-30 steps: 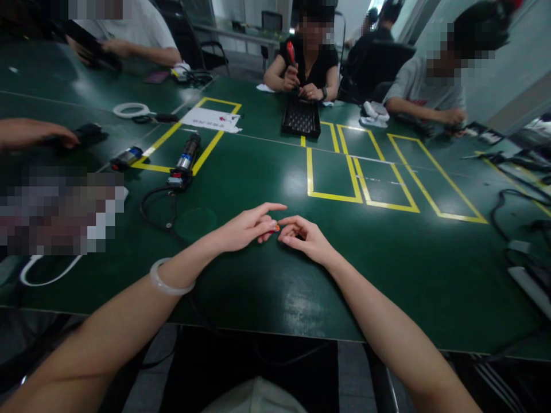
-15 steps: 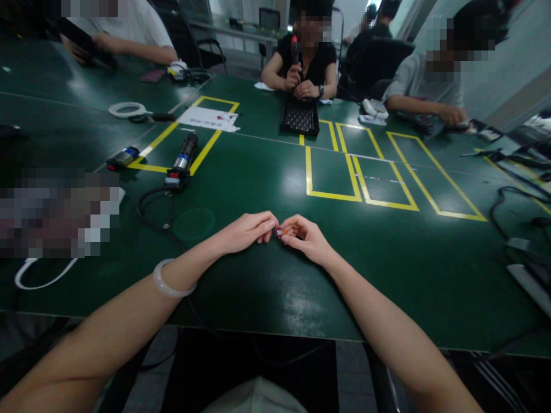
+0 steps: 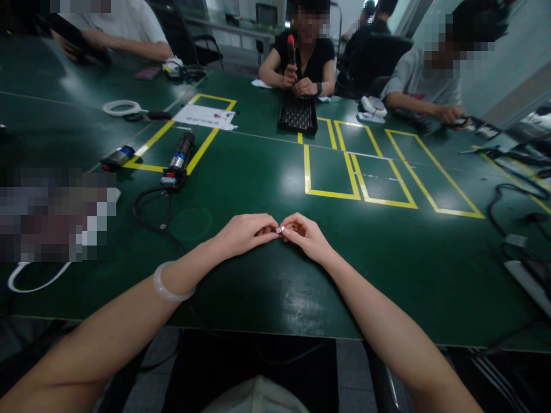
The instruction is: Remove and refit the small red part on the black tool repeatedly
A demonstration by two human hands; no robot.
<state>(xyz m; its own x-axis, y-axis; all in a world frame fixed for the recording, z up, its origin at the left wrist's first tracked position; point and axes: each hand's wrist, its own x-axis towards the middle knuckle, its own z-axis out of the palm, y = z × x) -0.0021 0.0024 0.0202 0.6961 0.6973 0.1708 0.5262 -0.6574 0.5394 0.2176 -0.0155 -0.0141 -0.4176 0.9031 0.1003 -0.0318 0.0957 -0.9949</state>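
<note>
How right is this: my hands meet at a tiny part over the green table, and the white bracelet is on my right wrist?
One slip: the head view shows the white bracelet on your left wrist, not the right. Your left hand and right hand do meet at a tiny part over the green table.

You hold a small piece (image 3: 279,230), pinkish with a bright white end toward the right, pinched at the fingertips between your left hand (image 3: 244,233) and right hand (image 3: 310,237), near side, mid-scene. Exact shape unclear (tiny, partly covered by your fingers).
</note>
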